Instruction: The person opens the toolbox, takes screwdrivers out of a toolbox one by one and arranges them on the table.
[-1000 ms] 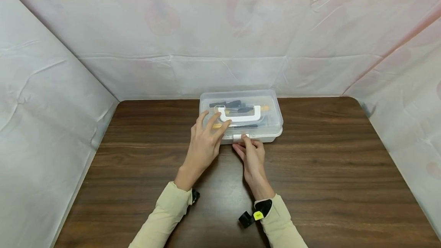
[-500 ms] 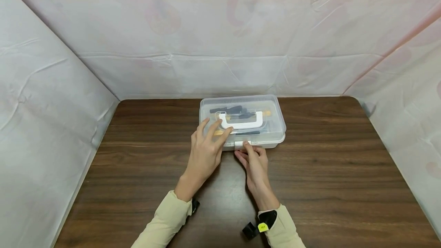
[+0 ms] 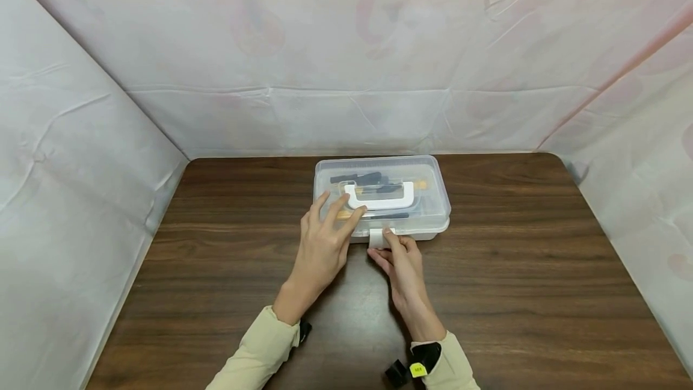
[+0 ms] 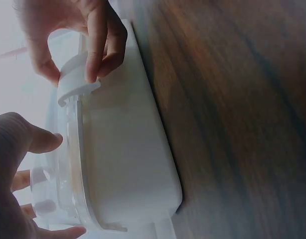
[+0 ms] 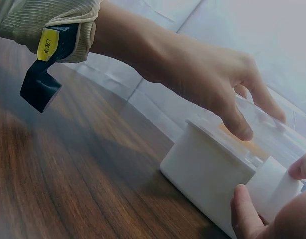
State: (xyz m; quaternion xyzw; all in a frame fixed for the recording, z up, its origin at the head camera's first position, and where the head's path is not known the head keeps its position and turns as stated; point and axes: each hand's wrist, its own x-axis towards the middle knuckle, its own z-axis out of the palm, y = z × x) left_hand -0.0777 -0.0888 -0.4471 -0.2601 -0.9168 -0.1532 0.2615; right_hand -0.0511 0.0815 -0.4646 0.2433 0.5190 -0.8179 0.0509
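Note:
A storage box (image 3: pixel 433 235) with a clear lid (image 3: pixel 430 197) and a white carrying handle (image 3: pixel 379 204) stands near the table's far edge. Dark items (image 3: pixel 369 178) and a yellow piece (image 3: pixel 420 185) show through the lid. My left hand (image 3: pixel 320 247) lies over the lid's left front, fingers spread, fingertips right by the handle. With thumb and fingers, my right hand (image 3: pixel 405 272) pinches the white latch (image 3: pixel 376 238) at the middle of the front side. In the left wrist view the latch (image 4: pixel 73 79) stands away from the box's front wall (image 4: pixel 125 149).
The box rests on a dark wood-grain table (image 3: pixel 520 269). White cloth walls (image 3: pixel 335 47) enclose the table at the back and on both sides. Each wrist wears a black camera mount, and a yellow tag (image 3: pixel 418 369) marks the right one.
The box has come a little closer to me, and my right hand has moved back with it. The latch has swung outward from the box's front. My left hand has barely moved.

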